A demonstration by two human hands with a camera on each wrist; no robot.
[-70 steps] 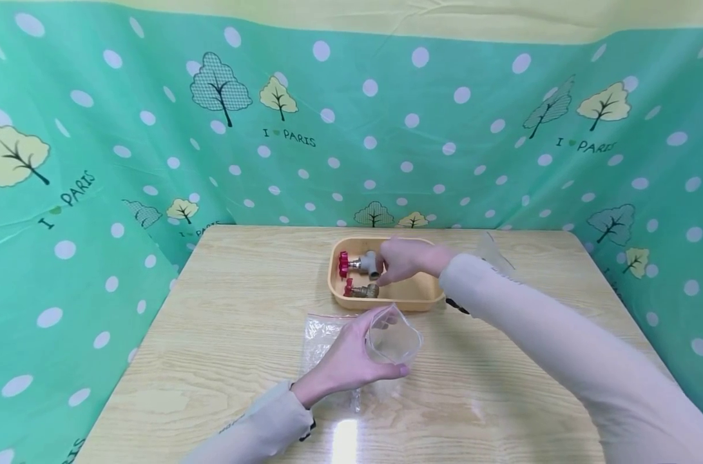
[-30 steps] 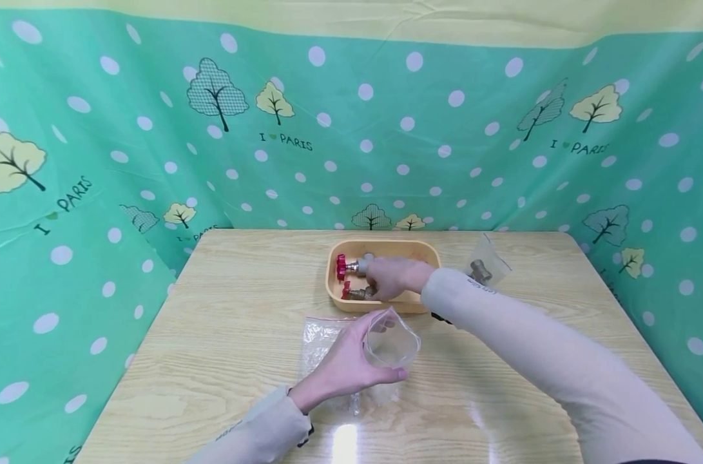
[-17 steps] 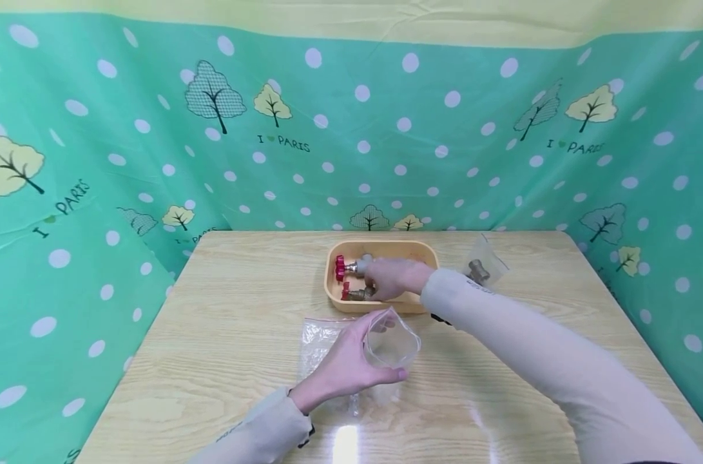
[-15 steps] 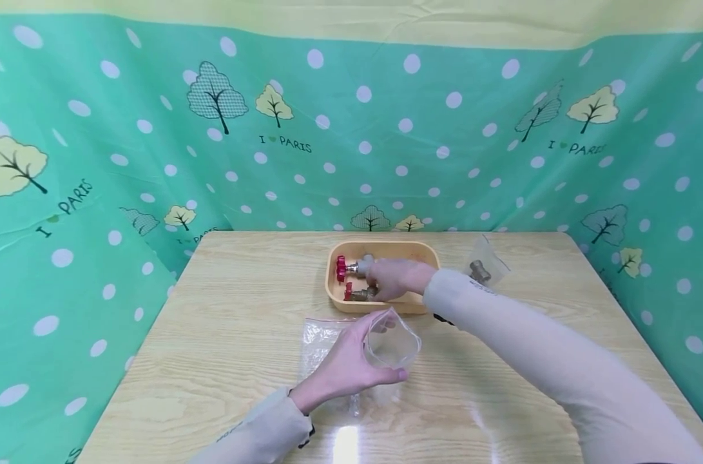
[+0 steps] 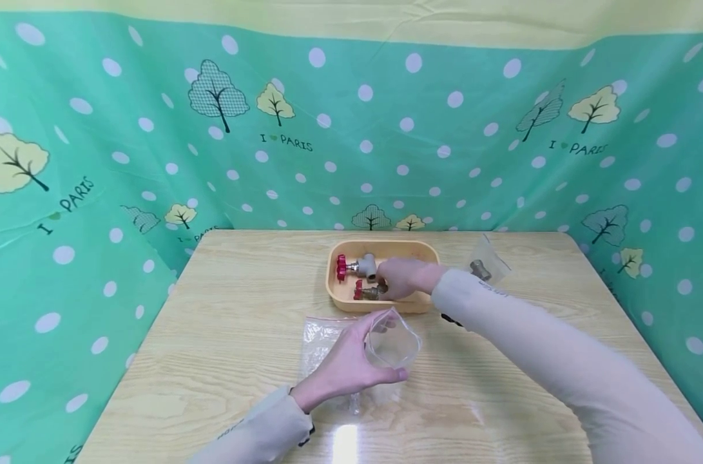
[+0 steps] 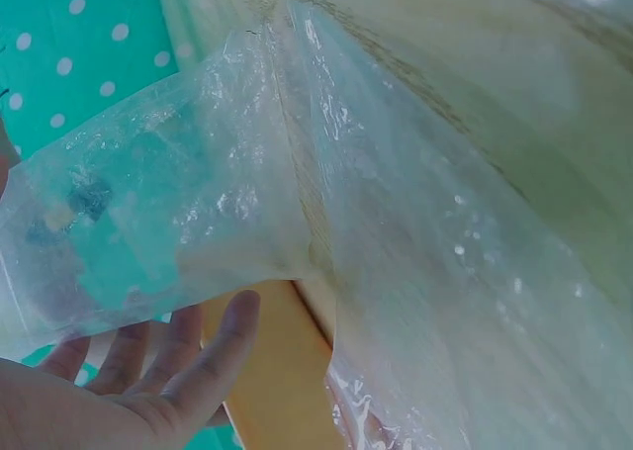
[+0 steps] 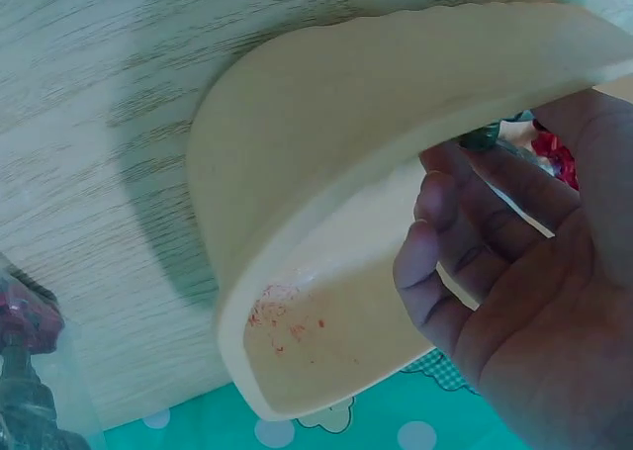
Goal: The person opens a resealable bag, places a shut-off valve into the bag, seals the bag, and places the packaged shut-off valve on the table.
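My left hand point(image 5: 348, 361) holds a clear zip bag point(image 5: 394, 351) upright with its mouth spread wide, thumb at the near side and fingers at the far side. In the left wrist view the clear plastic point(image 6: 148, 193) hides much of the scene. Inside the peach tray point(image 5: 386, 307), my right hand point(image 5: 406, 278) pinches the body of a small brass valve with a red handwheel point(image 5: 370, 294). Behind it lies a larger grey valve point(image 5: 363, 265), also with a red handwheel. In the right wrist view, the tray wall point(image 7: 326, 114) hides most of the pinched valve.
Flat clear bags point(image 5: 319, 338) lie on the wooden table point(image 5: 241, 309) under my left hand. To the tray's right sits another clear bag with a metal valve point(image 5: 481, 270) inside, partly behind my right sleeve. A polka-dot curtain point(image 5: 363, 129) encloses the table's back and sides.
My right hand has moved from beside the grey valve to the brass one, then shifted it slightly right within the tray. My left hand and its bag stay nearly still.
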